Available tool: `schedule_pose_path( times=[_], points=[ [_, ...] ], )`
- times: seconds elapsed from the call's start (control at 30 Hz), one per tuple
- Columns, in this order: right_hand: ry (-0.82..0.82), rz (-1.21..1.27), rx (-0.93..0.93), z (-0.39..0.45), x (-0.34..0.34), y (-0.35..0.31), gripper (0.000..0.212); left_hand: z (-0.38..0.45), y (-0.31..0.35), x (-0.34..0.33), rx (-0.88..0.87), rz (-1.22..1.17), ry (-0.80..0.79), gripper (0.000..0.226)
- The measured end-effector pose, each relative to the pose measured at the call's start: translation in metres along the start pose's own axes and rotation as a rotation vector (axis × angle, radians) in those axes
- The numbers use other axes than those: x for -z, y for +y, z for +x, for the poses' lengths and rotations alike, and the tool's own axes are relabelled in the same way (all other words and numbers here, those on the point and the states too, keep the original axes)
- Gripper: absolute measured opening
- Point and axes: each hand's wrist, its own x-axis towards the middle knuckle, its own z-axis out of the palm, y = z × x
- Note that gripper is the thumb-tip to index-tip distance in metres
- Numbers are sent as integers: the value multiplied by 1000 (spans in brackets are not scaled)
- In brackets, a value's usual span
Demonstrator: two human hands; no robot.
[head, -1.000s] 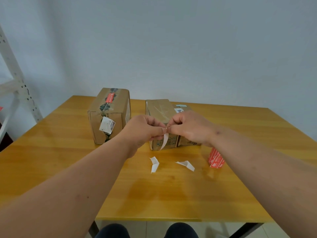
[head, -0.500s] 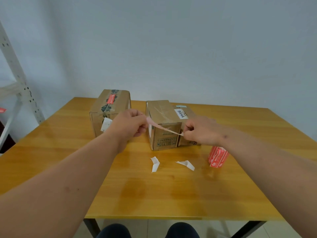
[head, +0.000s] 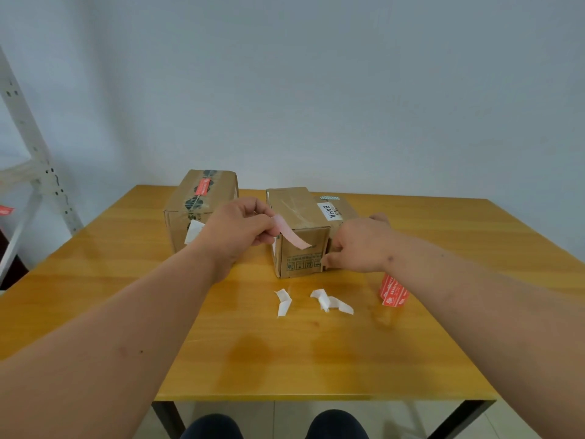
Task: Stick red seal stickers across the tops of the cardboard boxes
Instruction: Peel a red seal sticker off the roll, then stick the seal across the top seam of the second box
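Fingers (head: 264,228) of the left hand (head: 235,234) pinch one end of a pale pink seal sticker (head: 289,234), pale side toward the camera; the strip hangs free, sloping down and to the right in front of the middle cardboard box (head: 299,231). The right hand (head: 359,245) rests against the right front corner of this box, fingers curled, the thumb tip at the front face; whether it grips anything cannot be told. The box is closed, its flaps taped with clear tape, and its contents are hidden. Touching its right side stands a lower closed box bearing a white label (head: 329,211) that reads "BAHA". Well to the left stands a third, larger closed box (head: 202,207), which already carries a red seal sticker (head: 202,186) across its taped top seam and a white tag on its front face. On the wooden table (head: 285,359), in front of the middle box, lie two crumpled white backing strips (head: 330,302), just apart from each other. A roll of red seal stickers (head: 392,291) lies to their right, partly hidden under the right forearm. A perforated metal shelf post (head: 34,160) stands at the far left.
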Motion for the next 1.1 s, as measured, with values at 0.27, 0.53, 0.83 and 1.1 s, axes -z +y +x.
schedule_pose_path(
  times=[0.27,0.53,0.83,1.1],
  points=[
    [-64,1185,-147,9,7,-6,31,5,-2,-3,-62,-10,-73,10],
    [-73,1407,-138,10,19,0,44,6,-1,-5,-88,-25,-101,12],
    [3,1336,-96,12,24,-7,9,6,8,-4,-82,22,-138,14],
    [270,1281,17,19,31,-10,9,15,14,-8,210,-168,-122,35]
  ],
)
